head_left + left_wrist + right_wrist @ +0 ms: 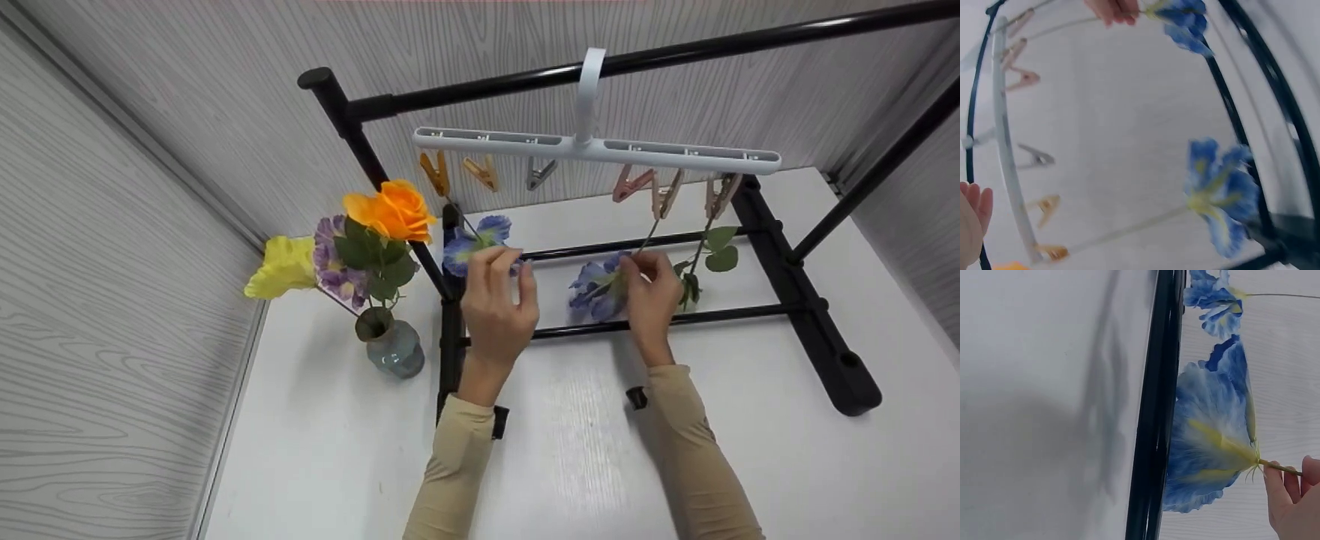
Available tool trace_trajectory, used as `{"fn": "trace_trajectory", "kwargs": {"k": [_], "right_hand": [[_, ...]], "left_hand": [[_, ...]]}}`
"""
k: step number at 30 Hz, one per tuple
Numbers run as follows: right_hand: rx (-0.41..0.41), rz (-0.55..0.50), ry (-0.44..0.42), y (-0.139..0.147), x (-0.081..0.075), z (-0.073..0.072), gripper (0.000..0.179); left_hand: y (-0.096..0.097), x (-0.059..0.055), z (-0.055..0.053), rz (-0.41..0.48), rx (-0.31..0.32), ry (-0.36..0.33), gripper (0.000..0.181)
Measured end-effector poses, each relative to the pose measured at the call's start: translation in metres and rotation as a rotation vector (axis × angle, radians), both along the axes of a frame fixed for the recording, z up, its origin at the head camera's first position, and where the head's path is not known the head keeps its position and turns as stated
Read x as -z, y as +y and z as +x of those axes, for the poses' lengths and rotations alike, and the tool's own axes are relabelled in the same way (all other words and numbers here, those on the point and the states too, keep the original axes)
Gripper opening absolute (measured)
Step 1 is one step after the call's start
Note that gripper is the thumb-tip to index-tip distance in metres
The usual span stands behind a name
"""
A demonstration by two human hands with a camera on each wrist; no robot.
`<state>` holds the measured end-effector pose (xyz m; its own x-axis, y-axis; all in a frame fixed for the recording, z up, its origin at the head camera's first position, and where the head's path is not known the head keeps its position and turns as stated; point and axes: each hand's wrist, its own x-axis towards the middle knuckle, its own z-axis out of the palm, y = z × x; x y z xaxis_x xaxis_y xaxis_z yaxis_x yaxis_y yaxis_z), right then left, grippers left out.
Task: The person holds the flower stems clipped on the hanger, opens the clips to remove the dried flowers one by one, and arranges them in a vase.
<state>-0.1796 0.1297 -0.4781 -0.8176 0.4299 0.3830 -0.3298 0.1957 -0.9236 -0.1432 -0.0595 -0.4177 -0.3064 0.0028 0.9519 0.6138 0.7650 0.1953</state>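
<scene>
My right hand (652, 289) pinches the thin stem of a blue flower (596, 289), close behind its petals. In the right wrist view the blue and yellow petals (1207, 433) spread out from my fingertips (1275, 486). That stem runs up to a pink clothespin (664, 199) under a white clip hanger (510, 142). A second blue flower (469, 251) dangles head down from an orange clothespin (435, 174). My left hand (499, 311) is raised in front of it with loosely bent fingers, holding nothing; the left wrist view has this flower (1224, 191) apart from the hand.
The hanger hooks over the top bar (487, 86) of a black rack. A leafy green stem (697, 255) hangs at the right from another pink clothespin (724, 196). To the left, a blue-grey vase (397, 351) holds an orange rose (394, 212), purple blooms and a yellow flower (281, 268).
</scene>
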Motion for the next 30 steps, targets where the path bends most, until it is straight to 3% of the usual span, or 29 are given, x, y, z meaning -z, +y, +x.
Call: {"fn": "trace_trajectory", "kwargs": {"k": [6,13,16,21,26,30], "right_hand": [[0.031,0.032,0.03,0.001,0.002,-0.001,0.008],[0.055,0.07,-0.001,-0.001,0.002,0.005,0.004],[0.047,0.084,0.003,0.001,0.01,0.001,0.005],[0.042,0.113,-0.011,0.007,0.034,-0.01,0.006],[0.069,0.201,-0.009,0.008,0.035,-0.008,0.012],[0.075,0.231,0.023,0.007,0.036,-0.005,0.02]], "left_hand": [[0.04,-0.024,-0.015,-0.084,0.114,-0.111,0.024],[0.076,-0.042,-0.027,-0.079,0.255,-0.406,0.035],[0.087,-0.046,-0.03,-0.073,0.272,-0.498,0.039],[0.1,-0.048,-0.034,-0.035,0.295,-0.579,0.044],[0.108,-0.052,-0.037,0.015,0.324,-0.669,0.05],[0.115,-0.053,-0.04,0.027,0.302,-0.684,0.05]]}}
